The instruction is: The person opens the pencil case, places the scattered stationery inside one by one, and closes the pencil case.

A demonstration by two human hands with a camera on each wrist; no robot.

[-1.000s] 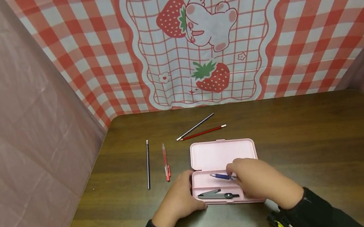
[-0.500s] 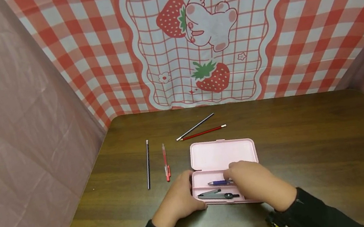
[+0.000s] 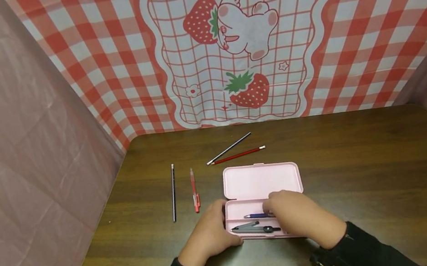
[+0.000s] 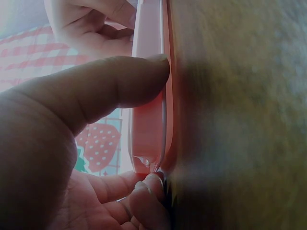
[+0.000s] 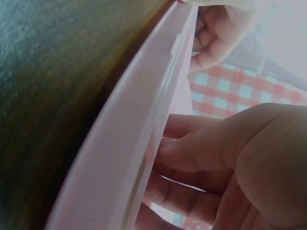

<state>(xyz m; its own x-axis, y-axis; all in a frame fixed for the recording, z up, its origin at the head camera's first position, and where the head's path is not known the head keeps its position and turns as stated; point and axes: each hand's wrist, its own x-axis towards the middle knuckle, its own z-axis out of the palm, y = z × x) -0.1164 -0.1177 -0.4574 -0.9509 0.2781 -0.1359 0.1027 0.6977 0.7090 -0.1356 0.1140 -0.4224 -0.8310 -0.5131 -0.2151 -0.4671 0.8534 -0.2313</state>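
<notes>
A pink pencil case [image 3: 231,213] lies on the table with its lid [image 3: 262,180] folded back. My left hand [image 3: 208,232] grips its left end, thumb along the front side and fingers at the far corner, as the left wrist view shows. Over the right half of the tray is my right hand [image 3: 302,214], its fingers reaching down inside and pinching the rear end of a blue pen [image 3: 255,216]. That pen lies lengthwise in the back compartment, its tip pointing left. A grey drawing compass [image 3: 252,228] occupies the front compartment. The right hand hides the tray's right end.
Left of the case lie a red pen [image 3: 195,191] and a dark pencil [image 3: 174,194]. Behind it are a red pencil [image 3: 238,155] and a silvery-purple pencil [image 3: 229,148], meeting at their left ends. A checked strawberry cloth [image 3: 242,46] hangs at the table's back edge.
The right hand has moved slightly left and down into the tray, and the blue pen has gone from slanted to nearly level along the back compartment. The left hand stays put.
</notes>
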